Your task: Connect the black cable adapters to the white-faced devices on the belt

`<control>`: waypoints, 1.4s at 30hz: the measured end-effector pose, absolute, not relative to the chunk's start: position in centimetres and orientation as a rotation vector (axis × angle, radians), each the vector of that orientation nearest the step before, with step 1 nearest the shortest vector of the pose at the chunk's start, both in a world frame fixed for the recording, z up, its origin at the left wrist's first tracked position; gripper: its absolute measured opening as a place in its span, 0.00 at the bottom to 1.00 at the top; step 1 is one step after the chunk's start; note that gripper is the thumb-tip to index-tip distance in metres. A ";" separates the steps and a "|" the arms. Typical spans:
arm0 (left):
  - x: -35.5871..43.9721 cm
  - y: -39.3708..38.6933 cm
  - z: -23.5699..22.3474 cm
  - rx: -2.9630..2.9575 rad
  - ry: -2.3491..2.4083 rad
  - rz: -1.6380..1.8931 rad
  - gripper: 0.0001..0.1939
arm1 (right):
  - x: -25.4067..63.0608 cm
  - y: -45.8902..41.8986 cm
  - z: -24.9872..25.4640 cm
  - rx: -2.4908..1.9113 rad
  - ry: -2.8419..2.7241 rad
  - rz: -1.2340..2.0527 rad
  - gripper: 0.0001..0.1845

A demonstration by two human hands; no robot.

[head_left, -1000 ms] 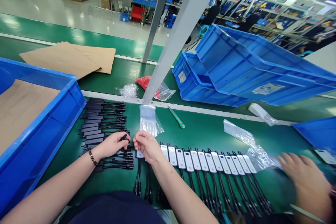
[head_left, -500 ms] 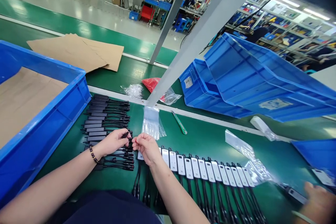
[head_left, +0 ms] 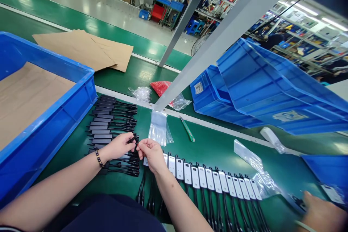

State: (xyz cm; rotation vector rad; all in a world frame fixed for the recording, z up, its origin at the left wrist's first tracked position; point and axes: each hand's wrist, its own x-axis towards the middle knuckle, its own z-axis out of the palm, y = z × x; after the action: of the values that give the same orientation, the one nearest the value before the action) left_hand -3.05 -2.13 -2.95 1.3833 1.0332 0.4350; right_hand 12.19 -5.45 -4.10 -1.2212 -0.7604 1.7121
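My left hand [head_left: 119, 146] and my right hand [head_left: 151, 154] meet over the green belt, both pinched on a small black cable connector [head_left: 132, 140]. Under my left hand lies a stack of black adapters with cables [head_left: 108, 123]. From my right hand a row of white adapters [head_left: 212, 181] runs to the right, their black cables trailing toward me. A small clear plastic bag [head_left: 159, 130] lies just beyond my hands.
A big blue crate lined with cardboard [head_left: 54, 116] stands at the left. Tilted blue crates [head_left: 258, 90] fill the right. A green utility knife [head_left: 187, 130], red bagged parts [head_left: 163, 88], loose plastic bags [head_left: 255, 166] and flat cardboard [head_left: 87, 49] lie around. Another person's hand [head_left: 323, 212] is at lower right.
My hands have drawn closer together on the connector. The camera tilted, shifting the scene. The other person's hand pulled back toward the lower right corner.
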 end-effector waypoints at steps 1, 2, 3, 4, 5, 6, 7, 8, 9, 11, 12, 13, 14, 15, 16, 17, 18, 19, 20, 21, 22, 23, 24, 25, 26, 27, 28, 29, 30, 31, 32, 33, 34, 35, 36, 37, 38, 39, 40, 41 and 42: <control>-3.1 -2.1 -3.1 1.397 1.035 0.435 0.09 | 12.1 -5.5 -4.1 -1.242 -0.799 1.690 0.13; -3.1 -2.1 -3.2 1.411 1.041 0.434 0.10 | 12.0 -5.5 -4.1 -1.263 -0.840 1.664 0.12; -3.1 -2.1 -3.3 1.426 1.049 0.431 0.12 | 11.9 -5.5 -4.2 -1.278 -0.879 1.639 0.12; -3.1 -2.1 -3.3 1.439 1.058 0.427 0.14 | 11.9 -5.6 -4.2 -1.280 -0.904 1.627 0.12; -3.2 -2.2 -3.3 1.449 1.064 0.421 0.15 | 11.8 -5.6 -4.3 -1.268 -0.911 1.636 0.12; -3.2 -2.2 -3.3 1.454 1.065 0.413 0.16 | 11.8 -5.6 -4.4 -1.248 -0.906 1.661 0.13; -3.3 -2.2 -3.2 1.452 1.059 0.401 0.16 | 11.7 -5.6 -4.4 -1.226 -0.890 1.696 0.13; -3.3 -2.2 -3.0 1.442 1.046 0.386 0.15 | 11.7 -5.6 -4.4 -1.206 -0.869 1.735 0.15; -3.4 -2.2 -2.8 1.426 1.028 0.369 0.15 | 11.6 -5.5 -4.4 -1.193 -0.847 1.771 0.16; -3.5 -2.2 -2.4 1.386 0.991 0.344 0.14 | 11.3 -5.4 -4.4 -1.188 -0.817 1.822 0.17; -3.5 -2.1 -2.3 1.363 0.975 0.340 0.14 | 11.3 -5.3 -4.3 -1.188 -0.804 1.839 0.16; -3.6 -2.1 -2.2 1.339 0.963 0.341 0.13 | 11.2 -5.1 -4.3 -1.189 -0.790 1.846 0.16; -3.6 -2.1 -2.1 1.314 0.956 0.344 0.12 | 11.3 -5.0 -4.3 -1.191 -0.775 1.842 0.16; -3.5 -2.0 -2.1 1.291 0.955 0.349 0.10 | 11.4 -4.9 -4.3 -1.193 -0.757 1.826 0.15; -3.5 -2.0 -2.1 1.271 0.958 0.356 0.09 | 11.6 -4.8 -4.3 -1.196 -0.736 1.804 0.15; -3.5 -2.0 -2.2 1.259 0.963 0.363 0.08 | 11.9 -4.7 -4.3 -1.199 -0.711 1.776 0.15; -3.4 -1.9 -2.4 1.254 0.969 0.373 0.08 | 12.2 -4.6 -4.3 -1.200 -0.685 1.750 0.15; -3.3 -1.9 -2.5 1.253 0.976 0.384 0.08 | 12.5 -4.6 -4.3 -1.199 -0.659 1.730 0.16; -3.2 -1.9 -2.7 1.256 0.981 0.397 0.09 | 12.9 -4.5 -4.3 -1.197 -0.636 1.716 0.16; -3.2 -1.9 -2.8 1.262 0.986 0.414 0.11 | 13.2 -4.5 -4.3 -1.194 -0.619 1.707 0.17; -3.1 -1.8 -2.9 1.271 0.990 0.434 0.12 | 13.4 -4.5 -4.2 -1.191 -0.606 1.702 0.18; -3.1 -1.8 -2.9 1.286 0.996 0.456 0.14 | 13.6 -4.5 -4.1 -1.190 -0.599 1.701 0.19; -3.0 -1.8 -3.0 1.305 1.004 0.478 0.15 | 13.8 -4.5 -4.0 -1.192 -0.597 1.702 0.19; -3.0 -1.8 -2.9 1.325 1.012 0.496 0.15 | 13.8 -4.5 -3.9 -1.196 -0.599 1.701 0.18; -3.0 -1.8 -2.8 1.339 1.019 0.507 0.14 | 13.8 -4.5 -3.8 -1.200 -0.606 1.701 0.17; -3.0 -1.7 -2.7 1.342 1.023 0.510 0.12 | 13.7 -4.5 -3.7 -1.203 -0.619 1.701 0.17; -3.0 -1.7 -2.6 1.333 1.021 0.506 0.12 | 13.5 -4.5 -3.6 -1.205 -0.635 1.700 0.17; -3.0 -1.7 -2.5 1.313 1.014 0.499 0.11 | 13.3 -4.5 -3.5 -1.204 -0.650 1.700 0.17; -3.0 -1.7 -2.4 1.289 1.003 0.492 0.11 | 13.0 -4.4 -3.4 -1.201 -0.669 1.696 0.17; -3.0 -1.8 -2.4 1.267 0.993 0.486 0.11 | 12.7 -4.4 -3.3 -1.199 -0.697 1.690 0.17; -3.0 -1.8 -2.4 1.250 0.988 0.481 0.10 | 12.5 -4.3 -3.3 -1.200 -0.732 1.679 0.16; -3.0 -1.8 -2.4 1.241 0.987 0.477 0.09 | 12.2 -4.3 -3.4 -1.210 -0.778 1.666 0.16; -3.0 -1.9 -2.5 1.238 0.992 0.477 0.09 | 12.0 -4.2 -3.5 -1.226 -0.830 1.649 0.15; -3.1 -1.9 -2.6 1.241 0.999 0.479 0.08 | 11.8 -4.2 -3.6 -1.245 -0.880 1.631 0.14; -3.1 -1.9 -2.7 1.247 1.009 0.483 0.08 | 11.7 -4.1 -3.7 -1.264 -0.920 1.614 0.13; -3.1 -2.0 -2.8 1.254 1.017 0.486 0.09 | 11.6 -4.1 -3.8 -1.281 -0.944 1.600 0.12; -3.1 -2.0 -2.8 1.263 1.023 0.489 0.09 | 11.6 -4.1 -4.0 -1.291 -0.959 1.589 0.12; -3.1 -2.0 -2.9 1.274 1.026 0.489 0.09 | 11.6 -4.1 -4.0 -1.296 -0.967 1.584 0.11; -3.1 -2.0 -2.9 1.286 1.031 0.489 0.10 | 11.7 -4.1 -4.1 -1.297 -0.971 1.585 0.11; -3.1 -2.1 -2.8 1.299 1.038 0.489 0.11 | 11.7 -4.1 -4.1 -1.296 -0.977 1.595 0.11; -3.2 -2.1 -2.8 1.312 1.045 0.491 0.12 | 11.8 -4.2 -4.1 -1.292 -0.978 1.618 0.11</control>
State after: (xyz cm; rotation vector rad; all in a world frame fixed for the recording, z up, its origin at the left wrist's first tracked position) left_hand -3.17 -2.08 -2.79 1.3123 1.0455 0.4907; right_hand 11.81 -4.19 -4.10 -1.2923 -0.9782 1.6177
